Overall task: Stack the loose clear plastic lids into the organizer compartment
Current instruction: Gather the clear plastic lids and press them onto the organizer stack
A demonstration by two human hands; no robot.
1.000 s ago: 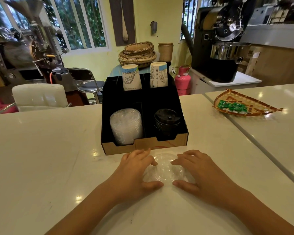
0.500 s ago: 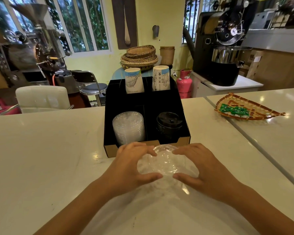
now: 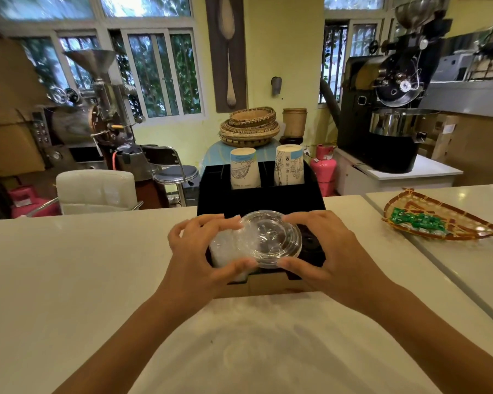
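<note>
Fingers [image 3: 234, 264] of both hands curl partway closed around the rim of the clear lids [image 3: 269, 240], left hand [image 3: 195, 260] and right hand [image 3: 332, 258] pinching opposite sides, likely to keep them level. Lids sit mid-frame, raised over the black organizer [image 3: 256, 200]. White lid stack [image 3: 222, 251] lies below left; paper cups [image 3: 244, 167] stand behind, out of the path.

Both hands and the clear lids [image 3: 269, 240] they hold cover most of the black organizer's [image 3: 256, 199] front compartments; the stored lid stack [image 3: 224, 251] at 9 o'clock of the held lids shows only as a pale blur between the left hand's [image 3: 195, 260] fingers. The black lids [image 3: 310, 243] at 3 o'clock peek out behind the right hand [image 3: 329, 257]. How many lids are held cannot be told. Both forearms are cut off by the bottom edge.
</note>
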